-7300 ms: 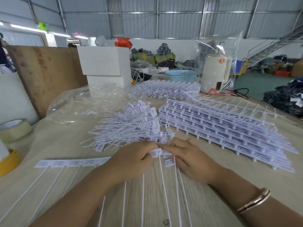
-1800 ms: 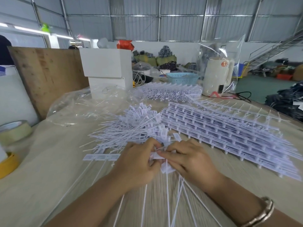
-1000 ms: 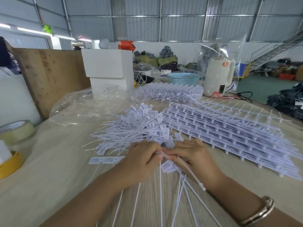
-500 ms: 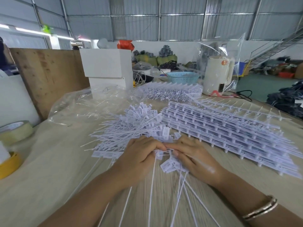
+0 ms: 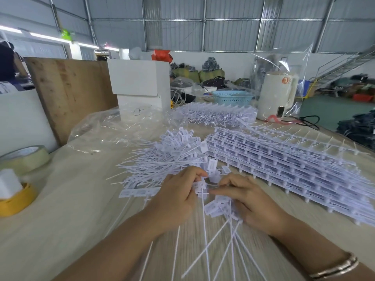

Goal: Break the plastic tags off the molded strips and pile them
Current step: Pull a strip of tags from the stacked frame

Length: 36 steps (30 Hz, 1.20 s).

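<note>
My left hand (image 5: 176, 201) grips the near end of a white molded strip (image 5: 138, 193) whose remaining tags stick out to its left. My right hand (image 5: 248, 201) pinches a tag (image 5: 200, 186) at the strip's end, right beside my left fingers. Several loose tags (image 5: 215, 208) lie under my right hand, their thin tails (image 5: 227, 238) fanning toward me. A pile of broken-off tags (image 5: 172, 153) lies just beyond my hands. A tall stack of unbroken strips (image 5: 288, 169) sits to the right.
A clear plastic bag (image 5: 113, 130) lies behind the pile. More strips (image 5: 215, 114), white boxes (image 5: 140, 86), a blue basket (image 5: 232, 97) and a white kettle (image 5: 277, 98) stand at the back. Tape rolls (image 5: 24, 159) sit at the left on the wooden table (image 5: 60, 220).
The strip left of my left hand has grown much shorter over the frames. The loose tags under my right hand have increased. Both hands stay together at the same spot.
</note>
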Available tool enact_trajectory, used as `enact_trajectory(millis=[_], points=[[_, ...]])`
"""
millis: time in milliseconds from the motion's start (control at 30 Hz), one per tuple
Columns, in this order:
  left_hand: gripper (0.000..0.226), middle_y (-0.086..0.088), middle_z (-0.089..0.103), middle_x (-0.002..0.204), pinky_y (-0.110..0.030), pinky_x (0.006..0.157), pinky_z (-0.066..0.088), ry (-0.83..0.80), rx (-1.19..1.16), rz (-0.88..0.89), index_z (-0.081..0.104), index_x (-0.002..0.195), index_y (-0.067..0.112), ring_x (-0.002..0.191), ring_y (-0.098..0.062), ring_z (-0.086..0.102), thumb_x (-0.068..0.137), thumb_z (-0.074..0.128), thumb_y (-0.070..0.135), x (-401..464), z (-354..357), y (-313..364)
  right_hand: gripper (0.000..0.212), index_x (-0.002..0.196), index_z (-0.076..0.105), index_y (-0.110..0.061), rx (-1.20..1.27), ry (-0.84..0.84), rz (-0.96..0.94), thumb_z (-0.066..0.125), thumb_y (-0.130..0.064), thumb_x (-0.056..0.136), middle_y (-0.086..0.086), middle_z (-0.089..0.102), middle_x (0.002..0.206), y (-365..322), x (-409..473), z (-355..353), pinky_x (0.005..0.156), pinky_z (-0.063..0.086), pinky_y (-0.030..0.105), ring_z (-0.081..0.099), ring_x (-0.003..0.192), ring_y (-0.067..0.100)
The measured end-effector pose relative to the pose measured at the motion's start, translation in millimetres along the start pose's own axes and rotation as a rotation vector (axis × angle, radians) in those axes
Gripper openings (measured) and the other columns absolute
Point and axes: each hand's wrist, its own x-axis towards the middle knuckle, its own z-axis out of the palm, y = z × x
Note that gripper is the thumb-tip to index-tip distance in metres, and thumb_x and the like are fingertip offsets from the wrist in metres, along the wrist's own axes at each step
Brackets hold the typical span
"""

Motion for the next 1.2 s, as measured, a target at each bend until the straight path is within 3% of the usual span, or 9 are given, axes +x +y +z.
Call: enact_trajectory(millis=[100,200,300,467,567,633,733,900,1200], points=[[0.04,0.024,0.043,0.098,-0.026,0.082,0.029,0.001,0.008,0.015,0.042,0.129,0.024,0.085,0.021,0.041,0.094,0.042,0.005,-0.7,2.9,-0.9,0.045,0.119,0.059,-0.028,0.014,0.146,0.03,0.043,-0.009,0.081,-0.009,0.06,0.104,-5.5,1.3,-2.3,0.074,0.046,0.038,0.055,0.094,0.007],[0.045,0.014,0.045,0.108,-0.026,0.091,0.032,0.005,-0.016,0.019,0.035,0.134,0.02,0.093,0.006,0.044,0.093,0.043,0.004,-0.2,6.8,2.4,0.039,0.12,0.05,-0.034,-0.168,0.141,-0.08,0.057,-0.026,0.083,-0.01,0.061,0.102,-18.7,6.9,1.0,0.074,0.045,0.032,0.059,0.089,0.009],[0.051,0.007,0.044,0.111,-0.023,0.088,0.039,-0.001,-0.055,0.031,0.032,0.135,0.017,0.095,-0.009,0.048,0.089,0.042,-0.003,-0.2,9.7,4.8,0.027,0.107,0.068,-0.03,-0.341,0.217,-0.191,0.058,-0.027,0.083,-0.008,0.065,0.086,-22.9,12.3,6.5,0.064,0.038,0.03,0.062,0.07,0.014],[0.04,0.01,0.049,0.111,-0.022,0.088,0.041,-0.013,-0.096,0.005,0.036,0.131,0.021,0.099,-0.007,0.051,0.095,0.044,0.007,-1.2,8.5,6.8,0.023,0.097,0.075,-0.027,-0.411,0.353,-0.2,0.054,-0.028,0.088,-0.007,0.065,0.073,-20.7,11.1,3.2,0.061,0.034,0.035,0.06,0.061,0.016],[0.017,0.014,0.059,0.101,-0.029,0.092,0.035,0.016,0.048,-0.025,0.053,0.111,0.027,0.09,-0.002,0.052,0.097,0.045,0.024,2.0,3.9,0.8,0.023,0.092,0.076,-0.025,-0.385,0.419,-0.17,0.053,-0.025,0.089,-0.005,0.065,0.072,-18.5,11.5,-1.1,0.061,0.032,0.033,0.059,0.06,0.019],[0.022,0.014,0.055,0.08,-0.029,0.088,0.027,0.004,0.172,-0.049,0.05,0.081,0.033,0.078,0.002,0.045,0.098,0.037,0.034,3.1,-0.2,-3.6,0.022,0.092,0.076,-0.024,-0.358,0.441,-0.147,0.054,-0.023,0.087,-0.002,0.065,0.075,-17.2,10.2,-3.0,0.06,0.031,0.033,0.058,0.059,0.018],[0.033,0.016,0.044,0.067,-0.025,0.082,0.02,-0.025,0.204,-0.05,0.035,0.065,0.036,0.075,0.006,0.041,0.098,0.039,0.034,3.5,-1.9,-7.1,0.02,0.092,0.076,-0.024,-0.351,0.425,-0.136,0.057,-0.025,0.085,0.0,0.066,0.083,-18.1,9.3,-2.1,0.061,0.036,0.032,0.06,0.063,0.019],[0.021,0.014,0.046,0.071,-0.026,0.088,0.021,-0.039,0.229,0.003,0.039,0.078,0.032,0.08,-0.003,0.039,0.093,0.033,0.045,2.8,3.0,-6.3,0.028,0.094,0.075,-0.026,-0.365,0.317,-0.128,0.051,-0.037,0.087,-0.008,0.069,0.079,-21.4,11.7,0.6,0.064,0.033,0.033,0.062,0.064,0.015],[0.025,0.015,0.047,0.071,-0.024,0.083,0.019,0.01,0.27,0.09,0.046,0.078,0.029,0.078,0.0,0.036,0.091,0.041,0.05,4.2,1.1,-4.7,0.043,0.085,0.077,-0.024,0.131,0.187,0.08,0.045,-0.052,0.09,-0.008,0.07,0.072,-17.0,8.9,1.0,0.062,0.048,0.041,0.063,0.067,0.011]])
